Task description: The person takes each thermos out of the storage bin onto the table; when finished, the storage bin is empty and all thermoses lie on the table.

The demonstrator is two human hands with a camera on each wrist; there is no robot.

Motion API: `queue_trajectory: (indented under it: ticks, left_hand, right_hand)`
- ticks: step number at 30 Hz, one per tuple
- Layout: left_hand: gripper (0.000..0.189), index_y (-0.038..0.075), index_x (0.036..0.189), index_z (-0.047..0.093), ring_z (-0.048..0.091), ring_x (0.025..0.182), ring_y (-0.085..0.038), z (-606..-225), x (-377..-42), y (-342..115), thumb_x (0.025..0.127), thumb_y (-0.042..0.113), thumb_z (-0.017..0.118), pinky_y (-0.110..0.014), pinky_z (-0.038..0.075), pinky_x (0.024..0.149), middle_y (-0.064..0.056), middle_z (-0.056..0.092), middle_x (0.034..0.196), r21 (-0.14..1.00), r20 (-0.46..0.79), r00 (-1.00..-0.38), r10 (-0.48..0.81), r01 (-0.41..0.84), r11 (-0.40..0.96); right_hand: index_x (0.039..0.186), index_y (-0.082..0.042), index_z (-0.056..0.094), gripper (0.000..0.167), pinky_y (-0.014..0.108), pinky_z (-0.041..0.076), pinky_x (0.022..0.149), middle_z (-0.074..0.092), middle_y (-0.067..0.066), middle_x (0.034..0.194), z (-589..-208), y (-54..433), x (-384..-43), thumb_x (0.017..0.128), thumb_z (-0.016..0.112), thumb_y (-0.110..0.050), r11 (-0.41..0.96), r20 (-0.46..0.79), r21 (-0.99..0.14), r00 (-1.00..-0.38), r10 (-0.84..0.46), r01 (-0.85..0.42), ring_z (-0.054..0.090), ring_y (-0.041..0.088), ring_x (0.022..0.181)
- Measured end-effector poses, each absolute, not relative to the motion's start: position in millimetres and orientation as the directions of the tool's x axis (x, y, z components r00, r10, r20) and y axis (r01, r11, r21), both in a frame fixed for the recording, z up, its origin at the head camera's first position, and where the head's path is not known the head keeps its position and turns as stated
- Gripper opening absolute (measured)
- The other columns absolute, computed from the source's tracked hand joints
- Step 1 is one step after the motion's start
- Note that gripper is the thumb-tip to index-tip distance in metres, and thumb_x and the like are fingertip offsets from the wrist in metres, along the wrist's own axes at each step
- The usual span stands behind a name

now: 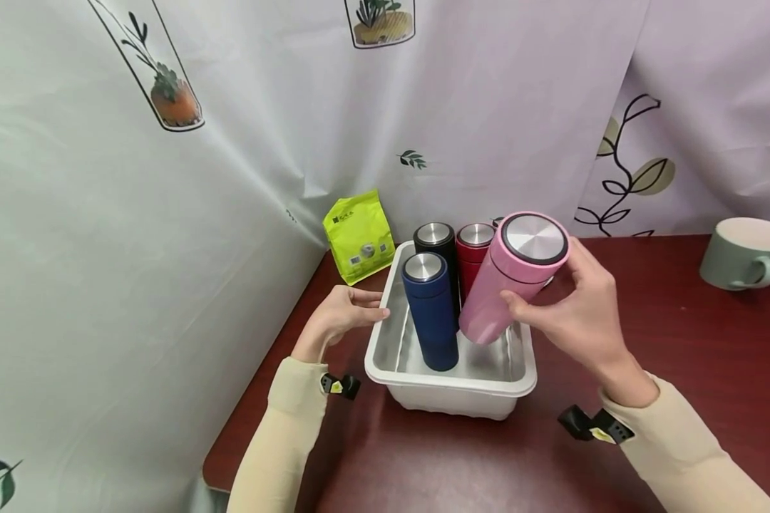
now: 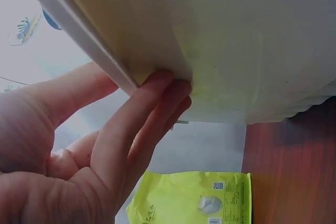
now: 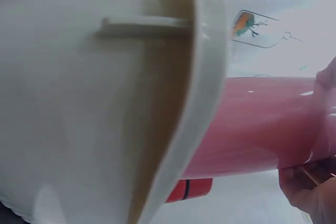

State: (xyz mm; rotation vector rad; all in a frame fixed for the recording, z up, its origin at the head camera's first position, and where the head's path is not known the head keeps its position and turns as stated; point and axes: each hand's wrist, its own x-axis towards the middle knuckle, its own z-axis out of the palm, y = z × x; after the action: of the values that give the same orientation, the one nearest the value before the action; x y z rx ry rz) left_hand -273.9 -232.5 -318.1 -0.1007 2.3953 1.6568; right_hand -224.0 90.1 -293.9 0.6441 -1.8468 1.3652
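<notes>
My right hand (image 1: 574, 310) grips a pink thermos (image 1: 510, 285), which leans with its steel lid up and its lower end inside a white plastic bin (image 1: 458, 385). In the right wrist view the pink thermos (image 3: 257, 127) passes behind the bin's rim (image 3: 210, 51). Thumb above and fingers below, my left hand (image 1: 343, 313) pinches the bin's left rim; the left wrist view shows those fingers (image 2: 139, 114) against the outer wall. Inside the bin stand a blue thermos (image 1: 433, 313), a black thermos (image 1: 445, 246) and a red thermos (image 1: 471, 256). Whether the pink thermos touches the bin's floor I cannot tell.
A lime-green pouch (image 1: 359, 239) stands behind the bin's left corner, near the cloth-covered wall (image 1: 244, 214). Far to the right a pale green mug (image 1: 744, 253) sits on the dark red table (image 1: 667, 306). The table's left edge runs close beside my left arm.
</notes>
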Motion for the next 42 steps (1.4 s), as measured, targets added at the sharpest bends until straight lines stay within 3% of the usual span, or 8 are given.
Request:
queue_trajectory:
  ticks: [5, 17, 24, 34, 42]
  left_hand:
    - [0.049, -0.005, 0.128, 0.061, 0.065, 0.11, -0.039, -317, -275, -231, 0.082, 0.002, 0.077, -0.042, 0.058, 0.089, -0.023, 0.068, 0.117, 0.914, -0.227, -0.972, 0.066, -0.19, 0.358]
    - [0.049, -0.004, 0.128, 0.062, 0.068, 0.106, -0.034, -317, -275, -231, 0.081, 0.003, 0.077, -0.04, 0.058, 0.088, -0.024, 0.067, 0.118, 0.906, -0.236, -0.97, 0.052, -0.201, 0.373]
    - [0.05, -0.006, 0.128, 0.061, 0.07, 0.1, -0.028, -317, -276, -231, 0.081, 0.001, 0.077, -0.045, 0.057, 0.091, -0.024, 0.068, 0.117, 0.91, -0.228, -0.972, 0.05, -0.194, 0.367]
    - [0.05, -0.006, 0.128, 0.06, 0.067, 0.107, -0.035, -318, -275, -231, 0.082, 0.003, 0.077, -0.042, 0.057, 0.09, -0.025, 0.067, 0.119, 0.91, -0.231, -0.972, 0.049, -0.198, 0.365]
    - [0.051, -0.006, 0.13, 0.059, 0.065, 0.111, -0.038, -318, -275, -231, 0.082, 0.002, 0.075, -0.043, 0.057, 0.089, -0.025, 0.066, 0.12, 0.911, -0.233, -0.971, 0.047, -0.201, 0.361]
  right_hand:
    - [0.125, 0.005, 0.061, 0.072, 0.013, 0.053, 0.085, 0.064, -0.006, 0.112, -284, 94, -221, 0.057, 0.081, 0.017, 0.231, 0.807, -0.587, -0.582, 0.096, -0.776, 0.061, 0.013, 0.098]
    - [0.122, 0.006, 0.063, 0.068, 0.02, 0.051, 0.091, 0.067, 0.007, 0.112, -273, 110, -221, 0.056, 0.079, 0.01, 0.228, 0.848, -0.53, -0.501, 0.173, -0.817, 0.061, 0.018, 0.102]
    - [0.114, 0.013, 0.064, 0.061, 0.021, 0.048, 0.09, 0.068, 0.004, 0.107, -263, 113, -213, 0.055, 0.078, 0.003, 0.206, 0.862, -0.494, -0.444, 0.245, -0.845, 0.06, 0.018, 0.1]
    - [0.113, 0.015, 0.064, 0.062, 0.021, 0.047, 0.093, 0.068, 0.002, 0.11, -261, 121, -209, 0.055, 0.078, -0.002, 0.246, 0.868, -0.479, -0.413, 0.275, -0.843, 0.06, 0.017, 0.103]
    - [0.117, 0.009, 0.065, 0.064, 0.016, 0.046, 0.09, 0.065, -0.008, 0.112, -273, 138, -218, 0.056, 0.079, -0.002, 0.36, 0.857, -0.514, -0.446, 0.259, -0.779, 0.057, 0.011, 0.104]
